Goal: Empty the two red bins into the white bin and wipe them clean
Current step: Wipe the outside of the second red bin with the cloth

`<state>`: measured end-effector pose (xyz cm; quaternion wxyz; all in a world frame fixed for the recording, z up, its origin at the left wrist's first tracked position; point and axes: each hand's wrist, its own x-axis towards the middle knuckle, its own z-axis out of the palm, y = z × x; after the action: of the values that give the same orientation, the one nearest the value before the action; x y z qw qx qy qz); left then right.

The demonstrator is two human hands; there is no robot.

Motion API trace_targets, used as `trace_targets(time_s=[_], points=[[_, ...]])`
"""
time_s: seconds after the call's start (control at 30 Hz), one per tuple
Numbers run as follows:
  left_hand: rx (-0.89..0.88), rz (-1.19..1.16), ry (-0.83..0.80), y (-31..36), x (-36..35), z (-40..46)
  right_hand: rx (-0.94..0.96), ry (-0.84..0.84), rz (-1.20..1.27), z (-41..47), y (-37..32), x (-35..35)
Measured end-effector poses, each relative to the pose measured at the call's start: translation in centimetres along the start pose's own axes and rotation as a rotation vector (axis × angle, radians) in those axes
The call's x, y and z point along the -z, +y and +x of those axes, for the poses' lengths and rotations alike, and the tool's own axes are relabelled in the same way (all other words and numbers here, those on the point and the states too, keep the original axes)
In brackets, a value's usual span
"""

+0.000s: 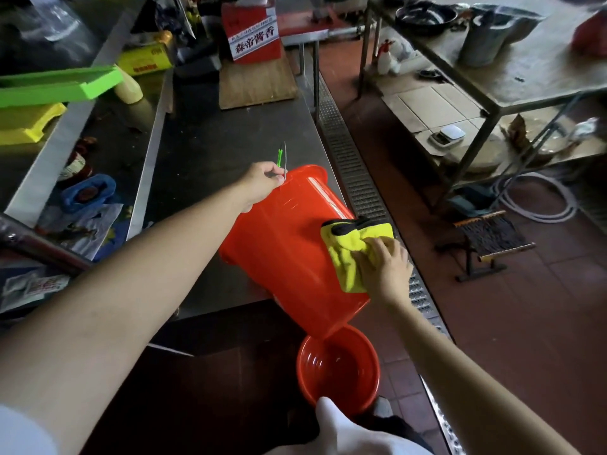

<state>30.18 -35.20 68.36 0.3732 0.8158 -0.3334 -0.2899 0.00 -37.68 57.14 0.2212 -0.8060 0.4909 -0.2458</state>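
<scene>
Right grip (382,267), yellow cloth (348,254) against tilted red bin (282,244)

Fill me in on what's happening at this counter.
A person is wiping a red bin that lies tilted on the edge of the steel counter. The left hand grips the bin's far end, steadying it, while the right hand presses a yellow cloth against its outer wall. The second red bin stands upright on the floor just below, looking empty. No white bin is in view.
</scene>
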Motion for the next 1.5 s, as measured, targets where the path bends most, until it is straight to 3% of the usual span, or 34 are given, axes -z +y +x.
trace_targets(time_s=[0.07, 0.17, 0.23, 0.3, 0.43, 0.5, 0.6, 0.77, 0.83, 1.07, 1.27, 1.5], points=[[0.005, -0.004, -0.004, 0.2, -0.1, 0.0, 0.260, 0.065, -0.105, -3.8, -1.4, -0.4], [0.014, -0.003, -0.024, 0.4, 0.0, -0.1, 0.737, 0.030, -0.208, -8.0, -2.2, -1.4], [0.015, 0.004, -0.038, 0.2, 0.2, -0.3, 0.817, 0.001, -0.215, -7.7, -1.6, -1.3], [0.019, 0.010, -0.042, 0.0, 0.4, -0.4, 0.698, -0.019, -0.172, -5.9, -0.3, -0.9], [0.041, -0.016, -0.046, 0.0, 0.5, -0.6, 0.125, -0.008, 0.090, -0.6, 3.3, 0.7], [0.042, -0.015, -0.033, 0.0, 0.5, -0.7, -0.056, -0.032, 0.187, 1.2, 4.4, 1.2], [0.047, -0.008, -0.021, 0.2, 0.4, -0.7, 0.037, -0.025, 0.103, -0.1, 3.9, 1.2], [0.081, -0.041, -0.025, 0.3, 0.5, -0.7, 0.493, 0.032, -0.173, -8.0, 2.2, -0.5], [0.091, -0.072, -0.025, 0.5, 0.6, -1.0, 0.586, 0.047, -0.240, -9.3, 1.4, -1.2], [0.126, -0.246, -0.110, -0.2, 1.1, -0.7, 0.611, -0.009, -0.324, -4.3, -7.0, -3.8], [0.104, -0.282, -0.176, -0.9, 2.3, -0.8, 0.485, 0.009, -0.299, 0.9, -14.1, -6.3], [0.095, -0.301, -0.212, -1.2, 2.3, -0.7, 0.530, 0.013, -0.277, 0.5, -13.1, -6.2]])
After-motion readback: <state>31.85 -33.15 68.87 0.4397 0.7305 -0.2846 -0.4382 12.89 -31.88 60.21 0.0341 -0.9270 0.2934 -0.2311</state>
